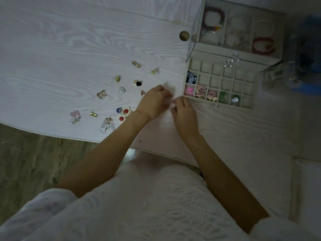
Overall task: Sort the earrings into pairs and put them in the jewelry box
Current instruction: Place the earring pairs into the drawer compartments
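**Pale wood, small pieces: match before you drop**

White-grained surface carries everything, so work from it. Your jewelry box sits at the right with its lid up; the near row of cells is mostly filled, the rows behind look free. Loose earrings lie scattered to the left of your hands. Your left hand and right hand meet just beside the box, fingers curled together as if pinching something tiny; blur hides what, so I cannot tell. Check the pair matches, then lower both into one free cell.
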`<action>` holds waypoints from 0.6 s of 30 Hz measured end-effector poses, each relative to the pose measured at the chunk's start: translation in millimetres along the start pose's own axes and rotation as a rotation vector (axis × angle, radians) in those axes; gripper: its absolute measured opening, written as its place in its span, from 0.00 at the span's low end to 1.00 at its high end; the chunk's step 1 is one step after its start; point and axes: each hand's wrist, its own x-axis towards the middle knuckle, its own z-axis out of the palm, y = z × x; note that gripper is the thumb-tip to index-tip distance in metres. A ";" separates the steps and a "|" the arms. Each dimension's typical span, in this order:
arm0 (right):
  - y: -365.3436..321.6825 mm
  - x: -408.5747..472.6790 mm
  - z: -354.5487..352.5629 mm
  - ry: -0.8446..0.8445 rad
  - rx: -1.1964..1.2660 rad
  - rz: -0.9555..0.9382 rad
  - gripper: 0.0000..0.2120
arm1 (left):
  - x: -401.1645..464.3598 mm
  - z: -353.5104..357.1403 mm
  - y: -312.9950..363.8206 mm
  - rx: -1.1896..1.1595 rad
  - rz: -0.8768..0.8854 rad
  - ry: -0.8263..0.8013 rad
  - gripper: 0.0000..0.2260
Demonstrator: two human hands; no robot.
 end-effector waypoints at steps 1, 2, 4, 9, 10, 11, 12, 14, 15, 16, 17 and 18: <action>2.4 -2.0 -2.6 -0.004 0.061 -0.001 0.10 | -2.3 0.7 1.5 -0.013 0.001 -0.001 0.14; 5.4 -4.4 -5.6 -0.002 0.127 -0.002 0.09 | -4.7 3.0 3.7 -0.027 0.003 -0.004 0.14; 11.6 -9.0 -12.1 0.019 0.214 -0.003 0.09 | -12.1 9.3 6.4 -0.049 -0.004 -0.004 0.15; 25.9 -14.0 -26.4 0.065 0.119 -0.026 0.15 | -20.5 26.6 15.4 -0.068 -0.046 0.054 0.15; 26.0 -12.3 -25.7 0.035 0.087 -0.035 0.15 | -20.0 27.5 16.9 -0.069 -0.054 0.073 0.13; 26.4 -10.1 -24.3 0.008 0.069 -0.036 0.14 | -18.8 27.8 18.5 -0.067 -0.056 0.088 0.10; 25.5 -7.7 -23.0 -0.009 0.059 -0.040 0.11 | -18.3 27.5 18.9 -0.064 -0.056 0.094 0.08; 24.6 -4.7 -20.7 -0.007 0.051 -0.046 0.05 | -18.2 26.3 17.9 -0.052 -0.041 0.103 0.04; 24.5 -4.0 -20.2 -0.003 0.047 -0.046 0.03 | -18.3 26.2 17.0 -0.041 -0.030 0.110 0.03; 24.5 -3.8 -19.5 -0.005 0.036 -0.046 0.03 | -18.7 25.9 16.4 -0.031 -0.022 0.115 0.02; 24.3 -4.0 -19.1 -0.009 0.019 -0.052 0.03 | -19.3 25.9 16.4 -0.020 -0.017 0.121 0.02; 23.7 -4.2 -19.3 -0.014 -0.002 -0.062 0.03 | -20.1 26.2 16.1 -0.010 -0.014 0.130 0.02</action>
